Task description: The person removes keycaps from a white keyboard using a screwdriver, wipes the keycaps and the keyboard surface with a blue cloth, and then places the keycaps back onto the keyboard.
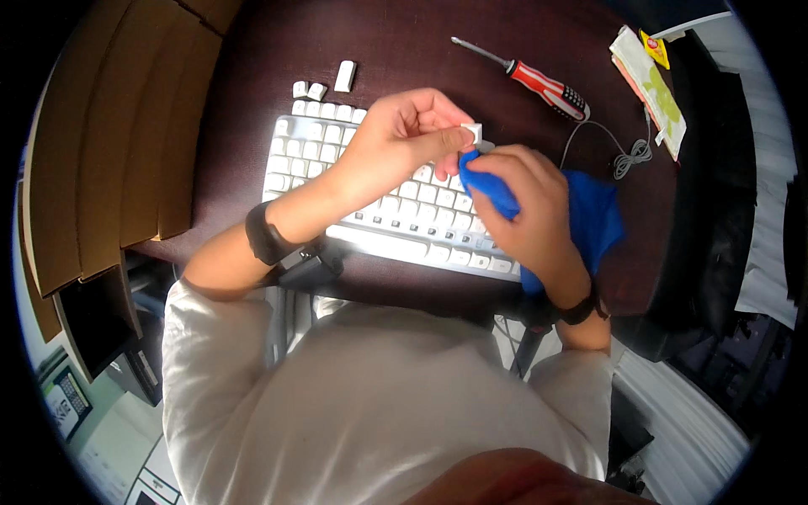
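Note:
A white keycap (473,132) is pinched between the thumb and fingers of my left hand (420,129), above the upper part of a white keyboard (391,243). My right hand (527,202) grips a blue cloth (491,187), whose bunched tip is close below the keycap; whether they touch I cannot tell. More of the cloth hangs past the wrist on the right. Along one lower row of the keyboard, several switches (413,228) stand bare without caps. Both hands and forearms hide part of the keys.
Loose keycaps (317,91) and a longer keycap (345,76) lie beyond the keyboard's far left. A red-handled screwdriver (549,89) rests at the far right, with a coiled grey cable (632,158) and a tissue packet (653,95) beside it. Cardboard boxes (136,126) line the left side.

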A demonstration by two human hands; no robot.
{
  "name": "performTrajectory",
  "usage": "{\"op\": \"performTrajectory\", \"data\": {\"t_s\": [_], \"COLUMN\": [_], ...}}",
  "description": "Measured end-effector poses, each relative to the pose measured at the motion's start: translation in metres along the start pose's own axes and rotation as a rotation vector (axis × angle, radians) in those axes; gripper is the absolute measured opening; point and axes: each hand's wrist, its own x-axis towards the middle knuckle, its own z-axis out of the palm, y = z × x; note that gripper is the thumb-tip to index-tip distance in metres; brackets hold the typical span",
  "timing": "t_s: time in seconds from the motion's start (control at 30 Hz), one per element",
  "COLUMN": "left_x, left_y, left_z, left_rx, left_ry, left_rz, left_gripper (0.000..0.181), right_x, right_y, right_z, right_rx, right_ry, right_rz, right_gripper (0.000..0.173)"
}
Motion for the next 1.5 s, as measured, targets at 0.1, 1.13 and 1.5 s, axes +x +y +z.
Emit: {"op": "performTrajectory", "data": {"t_s": [0.1,1.13,1.5], "left_x": [-0.0017,-0.0012,-0.0012], "left_y": [-0.0007,-0.0035,0.0001], "left_z": [0.0014,-0.0006,0.0060], "left_rx": [-0.008,0.003,0.048], "left_ry": [0.002,0.000,-0.042], "left_rz": [-0.010,0.036,-0.023], "left_gripper": [0.009,0.015,0.015], "right_x": [-0.0025,-0.0016,-0.0015], "right_y": [0.0022,0.0032,0.0030], "right_z": [0.0028,0.0023,-0.0013], "right_rx": [0.101,0.070,0.101], "right_ry": [0.114,0.029,0.193], "right_rz": [0.135,0.024,0.118], "right_gripper": [0.023,0.025,0.025]}}
